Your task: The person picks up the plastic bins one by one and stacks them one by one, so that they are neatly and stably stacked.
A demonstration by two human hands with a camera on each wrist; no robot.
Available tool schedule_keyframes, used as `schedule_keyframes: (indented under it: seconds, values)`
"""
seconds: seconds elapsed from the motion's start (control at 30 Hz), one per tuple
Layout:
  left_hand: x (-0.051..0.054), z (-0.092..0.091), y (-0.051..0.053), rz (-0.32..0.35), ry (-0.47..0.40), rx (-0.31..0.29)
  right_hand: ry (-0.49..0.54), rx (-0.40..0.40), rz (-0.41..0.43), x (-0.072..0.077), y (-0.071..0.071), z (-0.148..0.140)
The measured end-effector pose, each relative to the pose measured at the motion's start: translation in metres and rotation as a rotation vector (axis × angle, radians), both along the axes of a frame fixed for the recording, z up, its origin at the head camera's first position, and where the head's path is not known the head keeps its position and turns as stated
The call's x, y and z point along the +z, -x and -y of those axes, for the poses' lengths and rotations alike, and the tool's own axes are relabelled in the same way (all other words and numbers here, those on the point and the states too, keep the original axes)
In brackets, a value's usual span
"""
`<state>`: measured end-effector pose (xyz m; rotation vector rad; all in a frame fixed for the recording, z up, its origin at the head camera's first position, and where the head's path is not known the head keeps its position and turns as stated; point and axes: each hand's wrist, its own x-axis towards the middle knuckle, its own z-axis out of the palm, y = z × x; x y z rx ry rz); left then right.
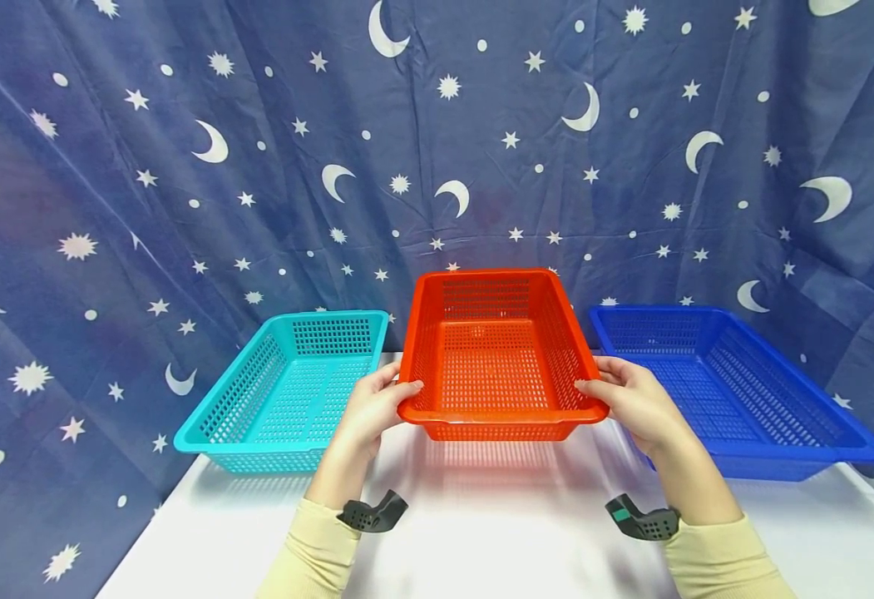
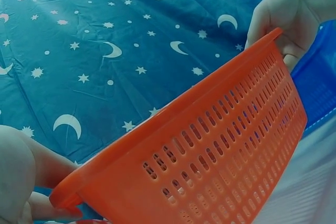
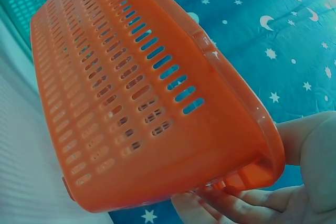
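A red plastic basket (image 1: 492, 349) with slotted walls is held up between both hands, its near side raised off the white table. My left hand (image 1: 377, 403) grips its left rim near the front corner, thumb over the edge and fingers beneath. On the opposite side, my right hand (image 1: 634, 399) holds the right rim the same way. In the left wrist view the basket's outer wall (image 2: 210, 150) slants across, with the right hand (image 2: 289, 19) at the far corner. The right wrist view shows fingers (image 3: 247, 203) curled under the rim. Nothing is seen inside the basket.
To the left stands a turquoise basket (image 1: 215, 445) on the white table (image 1: 496, 532). A dark blue basket (image 1: 781, 453) stands to the right, close behind the right hand. A blue curtain (image 1: 437, 166) with moons and stars hangs behind them.
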<state>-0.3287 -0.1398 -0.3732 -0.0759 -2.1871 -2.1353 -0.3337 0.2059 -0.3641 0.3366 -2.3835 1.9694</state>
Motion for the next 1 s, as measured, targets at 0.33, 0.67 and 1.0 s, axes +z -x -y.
schedule_keyframes:
  seconds: [0.33, 0.67, 1.0]
  values:
    - [0.005, 0.004, -0.001, -0.007, -0.037, -0.003, 0.013, 0.001, -0.015, 0.002, -0.002, 0.003]
    - [0.009, 0.006, -0.003, -0.009, -0.026, 0.005, 0.030, 0.007, -0.018, 0.004, -0.004, 0.005]
    - [0.011, 0.007, -0.005, -0.010, -0.022, 0.013, 0.013, 0.006, -0.025, 0.004, -0.005, 0.005]
